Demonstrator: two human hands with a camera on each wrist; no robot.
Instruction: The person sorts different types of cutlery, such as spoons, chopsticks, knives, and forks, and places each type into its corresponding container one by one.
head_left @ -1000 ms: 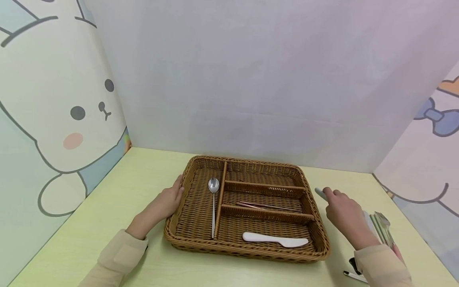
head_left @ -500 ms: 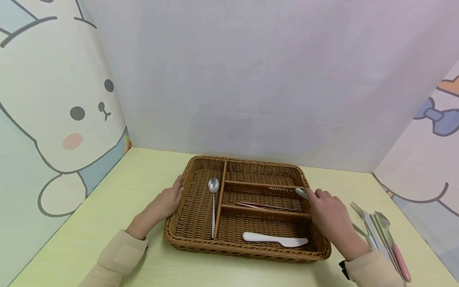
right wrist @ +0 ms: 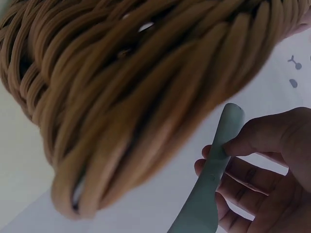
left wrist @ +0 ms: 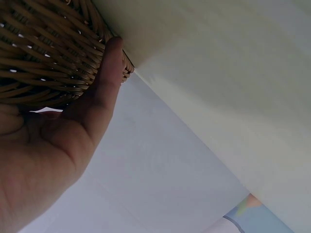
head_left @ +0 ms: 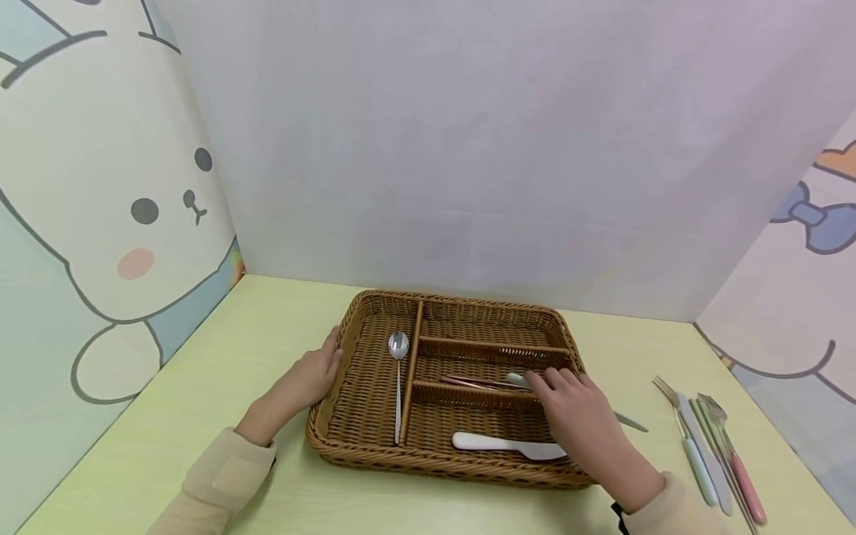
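Note:
A brown wicker basket (head_left: pixel 461 468) with several compartments stands on the table. My left hand (head_left: pixel 314 377) rests against its left outer side; in the left wrist view, an extended finger (left wrist: pixel 111 73) lies along the wicker. Over the basket's right side, my right hand (head_left: pixel 582 416) pinches a pale green knife (right wrist: pixel 209 179) between thumb and fingers. The knife's handle end points left above the middle compartment, while its blade tip shows beyond the right rim. Purplish chopsticks (head_left: pixel 461 381) lie in that compartment, a white knife (head_left: pixel 491 443) in the front one, a silver spoon (head_left: pixel 398 348) in the left one.
Several utensils lie on the table at the right: a fork with a pale handle (head_left: pixel 700 472), a knife (head_left: pixel 705 446), green-ended sticks (head_left: pixel 714 431) and a pink-handled utensil (head_left: pixel 747 487). Walls of printed fabric enclose the table at the back and sides.
My right hand has moved left with the pale green knife, from beside the basket to over its right compartments. The utensils at the right have come into view. My left hand has stayed put.

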